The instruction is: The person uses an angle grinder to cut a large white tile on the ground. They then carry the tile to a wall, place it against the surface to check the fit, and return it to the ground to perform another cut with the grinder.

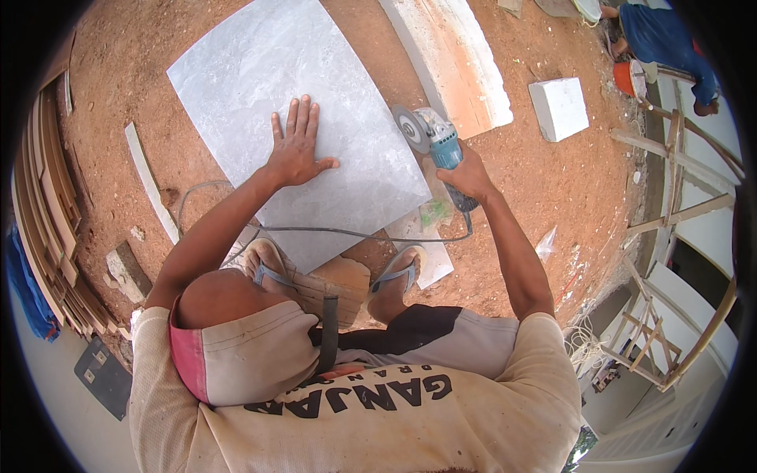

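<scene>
A large grey marbled tile (236,79) lies on the reddish dirt ground. My left hand (296,154) rests flat on it, fingers stretched out and thumb to the side. At the tile's right edge, my right hand (471,173) is wrapped round the teal body of an angle grinder (446,151). Its round cutting disc (412,130) is tilted up against or very near that edge; whether it touches or spins I cannot tell. A grey power cord (339,232) runs from the grinder's rear leftward across the tile's near part.
Beyond the grinder lies a long white-topped block (461,67), with a smaller white block (558,109) to its right. A narrow pale strip (150,181) and stacked brown boards (51,213) lie left. Wooden framing (674,165) stands right; another person (666,39) bends near an orange bucket (629,80).
</scene>
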`<state>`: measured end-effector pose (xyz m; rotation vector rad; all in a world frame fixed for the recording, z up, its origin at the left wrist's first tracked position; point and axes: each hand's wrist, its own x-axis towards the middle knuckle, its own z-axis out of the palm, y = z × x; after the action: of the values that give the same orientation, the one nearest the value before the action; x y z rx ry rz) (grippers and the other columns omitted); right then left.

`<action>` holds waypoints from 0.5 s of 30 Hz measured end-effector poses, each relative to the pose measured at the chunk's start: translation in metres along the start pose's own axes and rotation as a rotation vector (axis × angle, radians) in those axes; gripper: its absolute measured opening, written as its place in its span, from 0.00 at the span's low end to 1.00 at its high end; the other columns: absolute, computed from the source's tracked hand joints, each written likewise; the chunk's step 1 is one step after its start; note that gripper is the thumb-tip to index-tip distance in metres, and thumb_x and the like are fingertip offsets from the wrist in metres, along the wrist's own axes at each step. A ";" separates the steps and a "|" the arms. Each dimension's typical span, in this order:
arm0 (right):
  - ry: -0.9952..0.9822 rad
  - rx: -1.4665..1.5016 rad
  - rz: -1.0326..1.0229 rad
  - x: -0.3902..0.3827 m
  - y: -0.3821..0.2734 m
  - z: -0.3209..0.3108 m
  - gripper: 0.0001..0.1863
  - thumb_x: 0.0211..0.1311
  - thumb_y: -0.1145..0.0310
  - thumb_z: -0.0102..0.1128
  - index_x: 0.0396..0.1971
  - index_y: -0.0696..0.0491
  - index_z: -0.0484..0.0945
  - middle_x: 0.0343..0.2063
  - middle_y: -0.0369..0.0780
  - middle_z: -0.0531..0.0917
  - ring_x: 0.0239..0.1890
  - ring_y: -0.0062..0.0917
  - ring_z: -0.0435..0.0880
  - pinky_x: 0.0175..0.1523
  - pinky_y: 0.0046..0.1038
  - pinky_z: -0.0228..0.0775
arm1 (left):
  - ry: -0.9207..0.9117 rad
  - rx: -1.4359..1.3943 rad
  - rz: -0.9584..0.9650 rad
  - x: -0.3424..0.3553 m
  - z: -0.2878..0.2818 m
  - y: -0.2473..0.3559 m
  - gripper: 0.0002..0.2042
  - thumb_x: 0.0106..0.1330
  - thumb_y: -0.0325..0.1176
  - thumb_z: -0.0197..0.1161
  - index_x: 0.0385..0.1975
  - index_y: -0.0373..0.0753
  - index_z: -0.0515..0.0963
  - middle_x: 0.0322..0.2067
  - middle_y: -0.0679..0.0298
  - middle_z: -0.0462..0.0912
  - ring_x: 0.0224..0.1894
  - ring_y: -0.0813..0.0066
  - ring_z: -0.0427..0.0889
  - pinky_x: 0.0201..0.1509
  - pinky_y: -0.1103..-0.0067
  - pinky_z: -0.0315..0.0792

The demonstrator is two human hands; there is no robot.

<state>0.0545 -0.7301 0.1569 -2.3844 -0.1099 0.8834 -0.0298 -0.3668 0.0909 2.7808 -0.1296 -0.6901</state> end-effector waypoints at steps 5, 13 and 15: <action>0.007 0.005 -0.008 0.000 0.000 0.000 0.41 0.41 0.60 0.73 0.59 0.60 0.74 0.48 0.53 0.84 0.50 0.42 0.85 0.57 0.37 0.75 | -0.060 0.008 -0.035 0.000 -0.008 0.005 0.61 0.62 0.68 0.61 0.77 0.33 0.30 0.79 0.47 0.24 0.80 0.52 0.18 0.78 0.47 0.18; 0.000 0.007 -0.003 0.000 -0.001 0.001 0.42 0.42 0.59 0.73 0.61 0.60 0.73 0.49 0.53 0.84 0.51 0.42 0.85 0.57 0.37 0.75 | -0.032 -0.009 -0.021 0.000 -0.007 0.004 0.61 0.62 0.67 0.62 0.77 0.32 0.31 0.79 0.46 0.25 0.80 0.51 0.19 0.78 0.45 0.19; 0.008 0.000 0.003 0.001 0.002 0.002 0.43 0.42 0.59 0.73 0.61 0.60 0.72 0.49 0.54 0.84 0.51 0.42 0.85 0.58 0.37 0.75 | -0.056 -0.012 -0.031 -0.001 -0.010 0.006 0.61 0.62 0.66 0.63 0.77 0.32 0.31 0.79 0.46 0.24 0.80 0.52 0.18 0.78 0.46 0.19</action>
<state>0.0539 -0.7306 0.1533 -2.3887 -0.1025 0.8749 -0.0259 -0.3703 0.1013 2.7587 -0.0932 -0.7747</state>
